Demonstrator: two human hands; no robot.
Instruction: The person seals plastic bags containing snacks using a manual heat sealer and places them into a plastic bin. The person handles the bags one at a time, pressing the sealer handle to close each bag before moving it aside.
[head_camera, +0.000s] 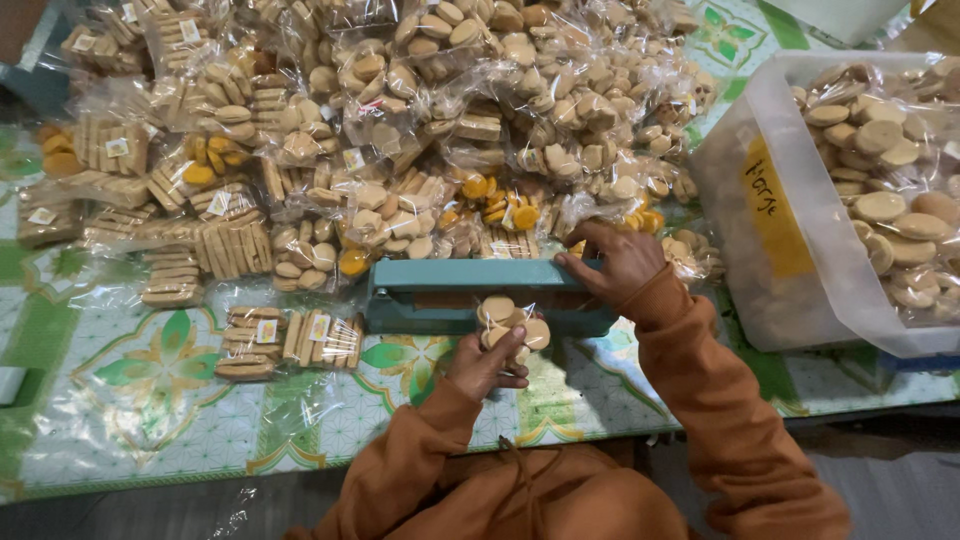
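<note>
While left hand (487, 362) grasps cookie bag (512, 325) from below, I see bag mouth under sealer bar (470, 277), lying crosswise; right hand (618, 262) presses bar down, palm flat, nearer.

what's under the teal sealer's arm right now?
The neck of a clear bag of round biscuits lies under the arm of the teal sealer. The right hand presses the arm; the left hand holds the bag. The clamped strip itself is hidden.

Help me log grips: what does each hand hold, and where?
Left hand grips a clear bag of round biscuits by its lower end. Right hand presses the teal sealer's bar near its right end.
</note>
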